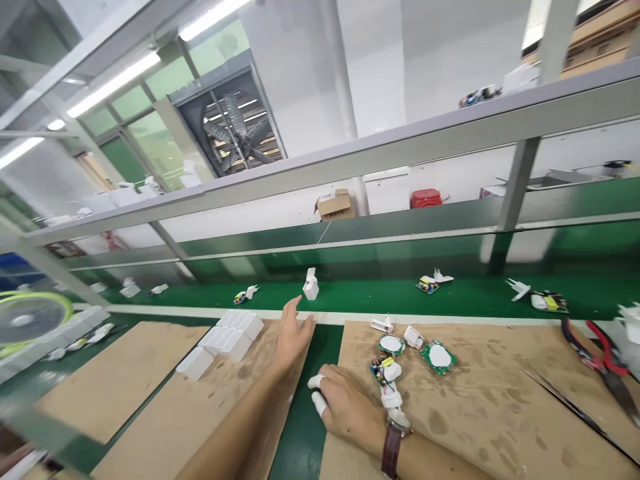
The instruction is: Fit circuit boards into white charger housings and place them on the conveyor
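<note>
My left hand [293, 333] reaches forward over the cardboard's edge, its fingers apart and holding nothing. Just beyond its fingertips, a white plastic housing [311, 288] with a raised part stands on the green belt [350, 293]. White finger covers show on two fingers of my right hand [345, 403], which is low over the cardboard mat [465, 413]; whether it holds anything is hidden. Beside it lie a circuit board with a white plug part [385, 370] and a green board with a white pad [439, 357]. White boxes [235, 333] sit in rows left of my left hand.
Red-handled pliers [605, 360] and tweezers [575, 407] lie at the right. More boards with plugs [429, 285] rest along the belt. A metal shelf rail [320, 167] crosses above it. A green-rimmed fan [35, 320] stands at the far left.
</note>
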A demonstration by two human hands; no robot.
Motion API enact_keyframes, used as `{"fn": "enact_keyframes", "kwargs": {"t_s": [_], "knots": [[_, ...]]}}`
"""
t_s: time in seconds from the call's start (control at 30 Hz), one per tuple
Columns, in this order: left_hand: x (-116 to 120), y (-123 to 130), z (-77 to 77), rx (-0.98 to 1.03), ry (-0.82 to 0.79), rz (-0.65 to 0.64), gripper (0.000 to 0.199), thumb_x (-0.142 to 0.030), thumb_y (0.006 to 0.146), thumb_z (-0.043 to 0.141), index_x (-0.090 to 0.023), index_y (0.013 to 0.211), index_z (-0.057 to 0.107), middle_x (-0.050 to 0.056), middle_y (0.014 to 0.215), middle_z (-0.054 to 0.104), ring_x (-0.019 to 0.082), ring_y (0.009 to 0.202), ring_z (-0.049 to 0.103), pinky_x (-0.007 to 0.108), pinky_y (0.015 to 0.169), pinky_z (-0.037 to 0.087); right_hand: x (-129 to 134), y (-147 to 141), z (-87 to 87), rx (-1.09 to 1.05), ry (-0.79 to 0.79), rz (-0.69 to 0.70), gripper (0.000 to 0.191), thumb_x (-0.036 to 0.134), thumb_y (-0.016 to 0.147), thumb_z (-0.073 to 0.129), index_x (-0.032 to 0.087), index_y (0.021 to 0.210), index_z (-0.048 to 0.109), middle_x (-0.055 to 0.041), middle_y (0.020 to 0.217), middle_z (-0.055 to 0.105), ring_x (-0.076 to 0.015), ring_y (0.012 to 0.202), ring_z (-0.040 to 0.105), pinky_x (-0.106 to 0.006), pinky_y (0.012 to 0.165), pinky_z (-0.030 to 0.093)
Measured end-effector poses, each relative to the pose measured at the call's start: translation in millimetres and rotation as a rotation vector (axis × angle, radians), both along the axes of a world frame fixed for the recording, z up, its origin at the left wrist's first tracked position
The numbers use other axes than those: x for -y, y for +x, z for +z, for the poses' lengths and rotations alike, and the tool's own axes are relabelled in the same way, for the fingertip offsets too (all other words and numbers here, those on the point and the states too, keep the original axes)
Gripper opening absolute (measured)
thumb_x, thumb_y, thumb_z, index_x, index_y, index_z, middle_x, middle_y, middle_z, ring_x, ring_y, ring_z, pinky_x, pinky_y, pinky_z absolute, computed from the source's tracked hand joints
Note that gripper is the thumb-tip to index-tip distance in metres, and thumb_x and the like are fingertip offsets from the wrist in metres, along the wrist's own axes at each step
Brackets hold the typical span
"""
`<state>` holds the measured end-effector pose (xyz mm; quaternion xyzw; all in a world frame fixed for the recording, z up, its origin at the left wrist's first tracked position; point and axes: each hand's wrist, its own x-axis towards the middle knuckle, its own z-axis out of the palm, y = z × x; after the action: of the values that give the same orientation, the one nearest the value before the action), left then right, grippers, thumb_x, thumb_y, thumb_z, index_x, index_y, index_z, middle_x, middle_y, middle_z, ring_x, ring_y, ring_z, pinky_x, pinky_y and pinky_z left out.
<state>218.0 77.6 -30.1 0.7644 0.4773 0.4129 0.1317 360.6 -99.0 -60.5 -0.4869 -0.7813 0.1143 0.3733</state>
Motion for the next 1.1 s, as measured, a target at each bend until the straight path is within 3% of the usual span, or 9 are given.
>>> {"fn": "enact_keyframes", "kwargs": {"t_s": [0.13, 0.33, 0.47, 0.53, 0.63, 0.73, 0.83, 0.97, 1.1], "knots": [[18, -65, 24.9, -0.200, 0.141, 0.169, 0.056, -0.025, 0.086, 0.059, -0.017, 0.141, 0.052, 0.016, 0.145, 0.057, 0.032, 0.141, 0.051, 0.052, 0.121, 0.040, 4, 0, -4.9, -0.032, -0.004, 0.045, 0.022, 0.011, 0.097, 0.052, 0.021, 0.111, 0.067, -0.0076, 0.102, 0.067, -0.0240, 0.095, 0.065, -0.036, 0.085, 0.053], [33, -176, 58.5, -0.150, 0.056, 0.609, 0.064, -0.024, 0.077, 0.062, -0.009, 0.138, 0.051, 0.026, 0.151, 0.048, 0.045, 0.147, 0.038, 0.069, 0.122, 0.024, 7, 0, -6.7, 0.002, 0.018, 0.083, 0.023, 0.010, 0.099, 0.049, 0.019, 0.114, 0.064, -0.0092, 0.103, 0.066, -0.0259, 0.094, 0.064, -0.040, 0.083, 0.054], [48, -220, 57.3, -0.081, -0.085, 0.711, 0.058, -0.031, 0.076, 0.066, -0.008, 0.129, 0.056, 0.023, 0.124, 0.066, 0.044, 0.125, 0.058, 0.067, 0.110, 0.043, 9, 1, -5.7, 0.023, 0.045, 0.081, 0.023, 0.010, 0.100, 0.048, 0.019, 0.114, 0.065, -0.0092, 0.103, 0.066, -0.0257, 0.094, 0.064, -0.040, 0.083, 0.054], [54, -225, 57.3, -0.039, -0.089, 0.732, 0.058, -0.037, 0.082, 0.061, -0.006, 0.131, 0.054, 0.024, 0.128, 0.064, 0.040, 0.122, 0.061, 0.061, 0.108, 0.048, 10, 1, -4.3, 0.044, 0.045, 0.075, 0.023, 0.011, 0.101, 0.048, 0.019, 0.114, 0.065, -0.0095, 0.104, 0.066, -0.0260, 0.096, 0.063, -0.041, 0.086, 0.054], [61, -202, 63.8, 0.039, -0.035, 0.635, 0.064, -0.046, 0.086, 0.058, -0.009, 0.138, 0.050, 0.020, 0.133, 0.061, 0.033, 0.120, 0.064, 0.050, 0.106, 0.053, 10, 1, -0.2, 0.104, 0.041, 0.060, 0.023, 0.012, 0.101, 0.051, 0.019, 0.116, 0.066, -0.0097, 0.106, 0.067, -0.0253, 0.098, 0.063, -0.040, 0.088, 0.053], [73, -146, 73.7, 0.072, 0.043, 0.299, 0.068, -0.050, 0.085, 0.064, -0.015, 0.142, 0.051, 0.012, 0.122, 0.066, 0.028, 0.109, 0.068, 0.042, 0.098, 0.057, 9, 0, 7.7, 0.211, 0.028, 0.041, 0.022, 0.012, 0.101, 0.052, 0.017, 0.115, 0.067, -0.0107, 0.107, 0.067, -0.0246, 0.098, 0.063, -0.038, 0.087, 0.052], [86, -80, 73.8, -0.065, 0.108, -0.013, 0.054, -0.046, 0.088, 0.062, -0.019, 0.135, 0.060, 0.009, 0.115, 0.068, 0.026, 0.105, 0.067, 0.039, 0.095, 0.057, 11, 2, 20.8, 0.325, 0.005, 0.062, 0.017, 0.016, 0.100, 0.055, 0.016, 0.111, 0.069, -0.0110, 0.107, 0.069, -0.0247, 0.096, 0.063, -0.037, 0.086, 0.052], [92, -14, 44.1, -0.180, 0.121, -0.264, 0.041, -0.035, 0.090, 0.055, -0.019, 0.126, 0.067, 0.009, 0.113, 0.069, 0.027, 0.108, 0.068, 0.036, 0.096, 0.056, 28, 19, 44.0, 0.440, -0.009, 0.120, 0.014, 0.025, 0.097, 0.064, 0.019, 0.109, 0.069, -0.0092, 0.108, 0.071, -0.0244, 0.092, 0.065, -0.037, 0.086, 0.052], [85, 7, 5.9, -0.211, 0.094, -0.235, 0.043, -0.034, 0.087, 0.054, -0.019, 0.126, 0.067, 0.010, 0.107, 0.067, 0.027, 0.097, 0.070, 0.037, 0.087, 0.058, 51, 56, 58.9, 0.444, -0.016, -0.090, 0.022, 0.030, 0.097, 0.066, 0.018, 0.115, 0.066, -0.0149, 0.116, 0.068, -0.0304, 0.101, 0.063, -0.045, 0.091, 0.052]]}}
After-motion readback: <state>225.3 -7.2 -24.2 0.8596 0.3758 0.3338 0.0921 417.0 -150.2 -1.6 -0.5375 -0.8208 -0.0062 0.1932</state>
